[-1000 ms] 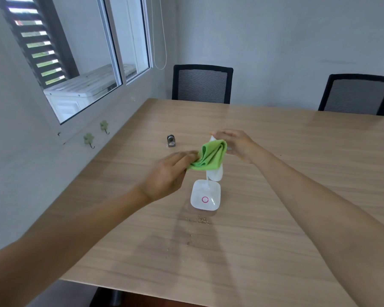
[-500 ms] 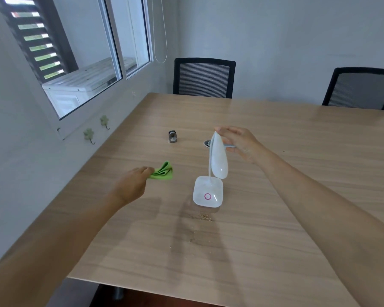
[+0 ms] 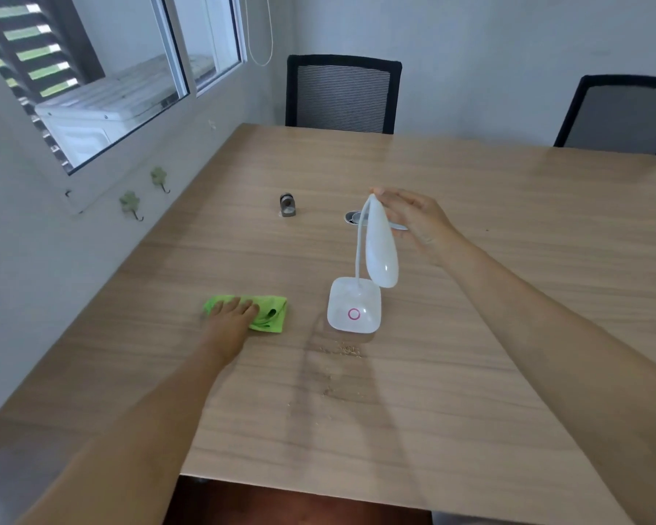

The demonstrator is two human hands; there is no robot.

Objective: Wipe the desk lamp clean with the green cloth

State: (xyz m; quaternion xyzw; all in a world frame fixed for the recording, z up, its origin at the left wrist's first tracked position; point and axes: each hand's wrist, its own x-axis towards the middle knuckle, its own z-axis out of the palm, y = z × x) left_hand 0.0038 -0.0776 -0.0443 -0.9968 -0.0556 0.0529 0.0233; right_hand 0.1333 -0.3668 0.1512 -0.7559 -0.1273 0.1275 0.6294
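Head view: the lamp (image 3: 360,282) stands on the table (image 3: 470,373), just in front of the right hand (image 3: 413,217). That hand's fingers are loosely curled at the top of the lamp's head, likely to keep it from tipping. The cloth (image 3: 269,314) lies flat under the left hand (image 3: 230,320), whose fingers are spread on it, not gripping. Crumbs (image 3: 341,350) sit between the arms, near the lamp's base.
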